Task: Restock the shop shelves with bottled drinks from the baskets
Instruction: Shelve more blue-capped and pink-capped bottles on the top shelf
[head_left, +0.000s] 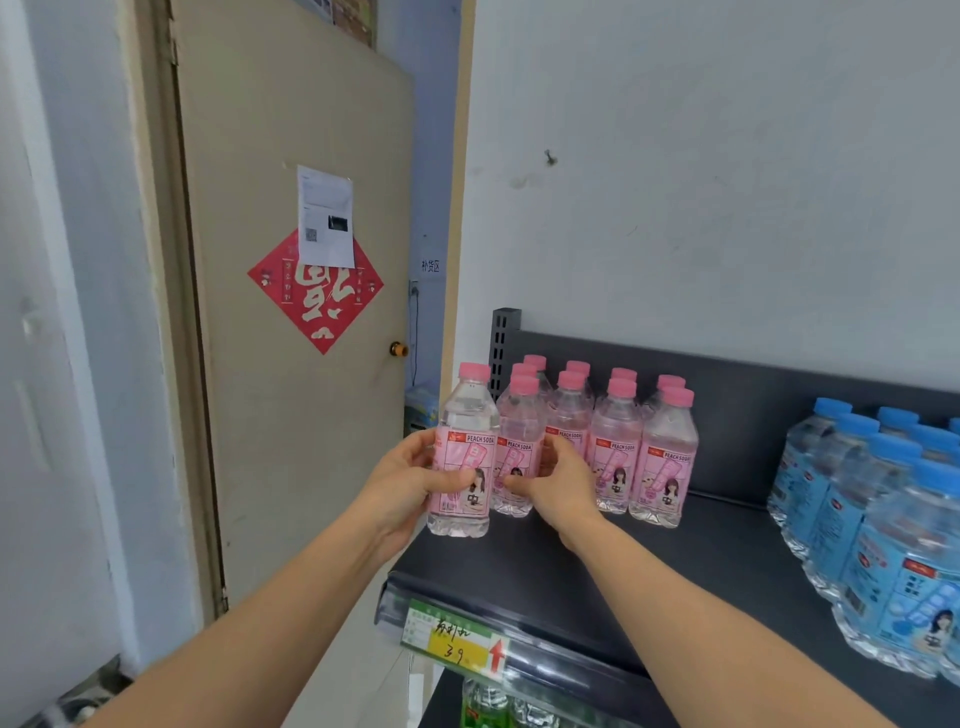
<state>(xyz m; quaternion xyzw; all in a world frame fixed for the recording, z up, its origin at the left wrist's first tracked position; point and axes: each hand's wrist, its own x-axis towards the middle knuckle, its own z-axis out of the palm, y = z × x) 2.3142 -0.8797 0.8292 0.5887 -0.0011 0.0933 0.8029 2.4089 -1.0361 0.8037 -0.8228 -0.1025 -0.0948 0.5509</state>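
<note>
Grip: my left hand clasps a peach soda bottle at shelf left edge | right hand pinches its neighbour bottle | open shelf at 4 o'clock.

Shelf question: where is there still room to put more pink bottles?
Bare shelf lies between the pink bottles and blue bottles, and along the front by the price tag. It is crowded at the left end, where both hands work.
</note>
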